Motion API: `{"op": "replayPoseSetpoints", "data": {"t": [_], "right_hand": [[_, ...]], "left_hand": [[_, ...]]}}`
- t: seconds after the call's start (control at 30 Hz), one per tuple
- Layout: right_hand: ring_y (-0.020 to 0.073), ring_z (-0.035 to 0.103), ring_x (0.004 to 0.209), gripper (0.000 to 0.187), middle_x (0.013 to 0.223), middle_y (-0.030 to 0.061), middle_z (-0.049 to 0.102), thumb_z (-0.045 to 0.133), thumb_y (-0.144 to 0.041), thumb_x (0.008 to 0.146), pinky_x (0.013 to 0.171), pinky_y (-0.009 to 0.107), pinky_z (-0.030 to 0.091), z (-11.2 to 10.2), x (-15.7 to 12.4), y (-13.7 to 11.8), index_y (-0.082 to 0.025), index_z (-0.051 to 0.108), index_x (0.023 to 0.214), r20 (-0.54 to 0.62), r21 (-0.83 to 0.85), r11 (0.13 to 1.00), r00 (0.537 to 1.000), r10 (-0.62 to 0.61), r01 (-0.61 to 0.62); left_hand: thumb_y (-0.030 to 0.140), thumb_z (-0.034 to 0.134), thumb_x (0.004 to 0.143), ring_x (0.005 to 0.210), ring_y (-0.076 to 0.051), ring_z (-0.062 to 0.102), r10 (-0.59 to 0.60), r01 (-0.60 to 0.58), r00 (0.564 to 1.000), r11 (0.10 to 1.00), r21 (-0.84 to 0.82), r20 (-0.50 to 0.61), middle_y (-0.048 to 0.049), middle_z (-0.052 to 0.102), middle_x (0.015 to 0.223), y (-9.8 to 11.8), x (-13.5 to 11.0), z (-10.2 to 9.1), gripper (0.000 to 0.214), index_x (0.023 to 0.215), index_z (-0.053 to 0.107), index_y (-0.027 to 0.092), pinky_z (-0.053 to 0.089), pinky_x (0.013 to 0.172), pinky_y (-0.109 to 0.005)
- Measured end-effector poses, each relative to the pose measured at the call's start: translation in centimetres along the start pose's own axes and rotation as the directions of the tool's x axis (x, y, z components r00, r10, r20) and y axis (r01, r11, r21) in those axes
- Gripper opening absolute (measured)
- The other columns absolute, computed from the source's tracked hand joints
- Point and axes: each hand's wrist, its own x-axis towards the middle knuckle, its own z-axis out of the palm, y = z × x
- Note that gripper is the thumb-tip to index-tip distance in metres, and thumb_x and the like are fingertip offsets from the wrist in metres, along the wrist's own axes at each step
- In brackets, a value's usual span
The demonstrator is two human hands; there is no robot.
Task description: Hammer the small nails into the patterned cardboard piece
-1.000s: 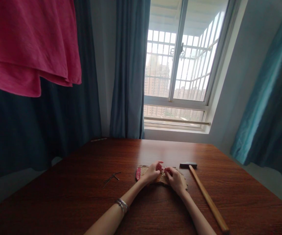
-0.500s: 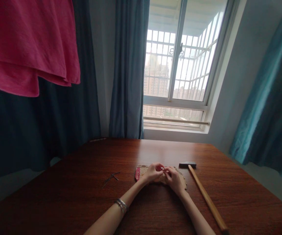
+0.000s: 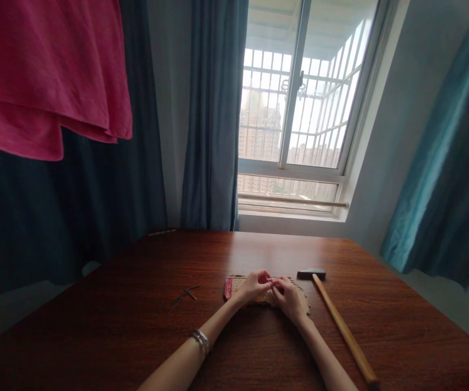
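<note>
Both hands meet over a flat beige piece (image 3: 239, 283) dotted with small holes, pink at its left end and notched along its right edge. It lies on the brown wooden table (image 3: 137, 336). The fingertips of my left hand (image 3: 255, 285) are pinched together, close to a tiny whitish and red item that is too small to name. Against them, almost touching, my right hand (image 3: 286, 296) is pinched too, its wrist over the right part of the beige piece. Both hands cover the middle of that piece.
To the right lies a hammer (image 3: 342, 326), its dark head away from me and its wooden handle running toward the front edge. Several thin dark metal rods (image 3: 186, 294) lie crossed at the left. Behind the table are a blue curtain (image 3: 214, 119) and a barred window (image 3: 291, 108).
The fingers of my left hand have closed in somewhat, and the gap between thumb and forefinger is smaller. The beige piece, the hammer and the rods stay in place.
</note>
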Motion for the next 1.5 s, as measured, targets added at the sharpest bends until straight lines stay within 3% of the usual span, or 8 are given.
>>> {"op": "replayPoseSetpoints", "data": {"t": [0.53,1.03,1.5], "right_hand": [[0.0148,0.057,0.081,0.018,0.085,0.0008,0.061,0.048,-0.018,0.077,0.075,0.025,0.043,-0.5,-0.1,-0.8,-0.025,0.065,0.075,0.017,-0.001,1.0,1.0,0.023,-0.023],[0.0156,0.056,0.081,0.018,0.084,0.0011,0.062,0.048,-0.018,0.077,0.076,0.026,0.043,-0.6,-0.1,-1.2,-0.025,0.065,0.074,0.028,-0.003,1.0,0.999,0.026,-0.026],[0.0155,0.056,0.082,0.018,0.083,0.0005,0.061,0.05,-0.017,0.076,0.077,0.027,0.043,-0.2,-0.2,-0.5,-0.026,0.065,0.073,0.022,-0.017,1.0,1.0,0.016,-0.016]], "left_hand": [[0.04,0.058,0.07,0.067,-0.013,0.052,-0.019,0.019,1.0,1.0,-0.016,0.025,-0.0025,0.062,0.07,-2.0,0.8,0.3,0.033,0.079,0.066,0.009,0.038,0.06,-0.02],[0.039,0.056,0.073,0.072,-0.015,0.053,0.054,-0.047,0.995,0.995,-0.089,0.081,-0.005,0.062,0.073,-1.0,0.2,-1.0,0.031,0.078,0.071,0.012,0.039,0.063,-0.021],[0.035,0.056,0.072,0.07,-0.013,0.049,0.05,-0.049,0.994,0.999,-0.003,0.094,-0.0007,0.058,0.066,-0.6,0.0,-1.3,0.025,0.074,0.07,0.014,0.036,0.061,-0.019]]}}
